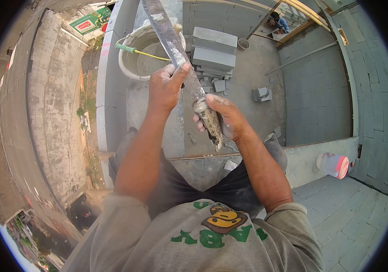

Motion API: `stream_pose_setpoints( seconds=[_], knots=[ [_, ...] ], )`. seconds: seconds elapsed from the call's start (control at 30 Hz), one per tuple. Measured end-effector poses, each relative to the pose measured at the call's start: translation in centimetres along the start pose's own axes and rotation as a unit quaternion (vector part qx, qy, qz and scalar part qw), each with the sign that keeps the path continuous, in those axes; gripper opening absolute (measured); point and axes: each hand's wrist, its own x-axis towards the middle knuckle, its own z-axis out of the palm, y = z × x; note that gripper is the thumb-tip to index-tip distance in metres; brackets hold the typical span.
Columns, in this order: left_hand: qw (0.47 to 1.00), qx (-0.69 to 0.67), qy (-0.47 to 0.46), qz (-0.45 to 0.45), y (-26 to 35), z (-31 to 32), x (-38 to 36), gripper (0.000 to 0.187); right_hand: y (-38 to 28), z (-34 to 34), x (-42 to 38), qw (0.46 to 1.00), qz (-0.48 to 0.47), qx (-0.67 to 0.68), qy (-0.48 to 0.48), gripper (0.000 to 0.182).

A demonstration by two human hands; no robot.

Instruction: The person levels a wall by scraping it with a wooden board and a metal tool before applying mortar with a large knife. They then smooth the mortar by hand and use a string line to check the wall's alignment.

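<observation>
A long, flat metal blade (172, 44), smeared with white residue, slants from the top of the view down to a worn, dark-spotted handle (211, 126) bound near its top. My left hand (169, 87) is closed around the edge of the blade, thumb on its face. Lower down, my right hand (225, 115) grips the upper part of the handle, with some fingers hidden behind it. Behind the blade stands a round bucket (127, 68) with grey material inside and a yellow wire with a green grip.
Grey blocks (214, 47) are stacked beyond my hands, with broken pieces (219, 86) beside them. A block piece (262, 94) lies on the floor. A pink-lidded container (334, 165) is at the right. A person (279, 23) is in the far opening. At left is a long drop.
</observation>
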Motion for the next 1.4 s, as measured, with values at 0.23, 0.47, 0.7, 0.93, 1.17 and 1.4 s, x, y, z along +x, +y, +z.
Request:
stream_pose_setpoints(
  seconds=[0.23, 0.47, 0.7, 0.93, 1.17, 1.4],
  knots=[
    [1.0, 0.002, 0.001, 0.012, 0.8, 0.0, -0.2, 0.052, 0.3, -0.2, 0.3, 1.0, -0.015, 0.015, -0.014, 0.037],
    [0.999, 0.039, 0.02, 0.024, 0.7, -0.1, -0.2, 0.048, 0.5, -0.3, 0.6, 0.999, -0.008, 0.035, -0.022, 0.039],
    [0.987, 0.158, 0.018, 0.016, 1.1, -1.6, -0.4, 0.051, 0.7, -0.4, 1.6, 0.999, 0.005, -0.03, 0.042, 0.036],
    [0.93, 0.291, -0.18, -0.136, 0.5, -7.5, -0.1, 0.058, 5.6, -2.8, 5.1, 0.83, -0.001, -0.51, 0.225, 0.055],
    [0.903, 0.374, -0.213, -0.008, 0.0, -7.1, -2.7, 0.049, 13.2, -4.3, 8.5, 0.696, 0.036, -0.71, 0.105, 0.064],
    [0.874, 0.332, -0.351, 0.052, -0.8, -5.2, -5.1, 0.04, 20.3, -3.1, 8.8, 0.699, 0.019, -0.715, 0.021, 0.06]
  ],
)
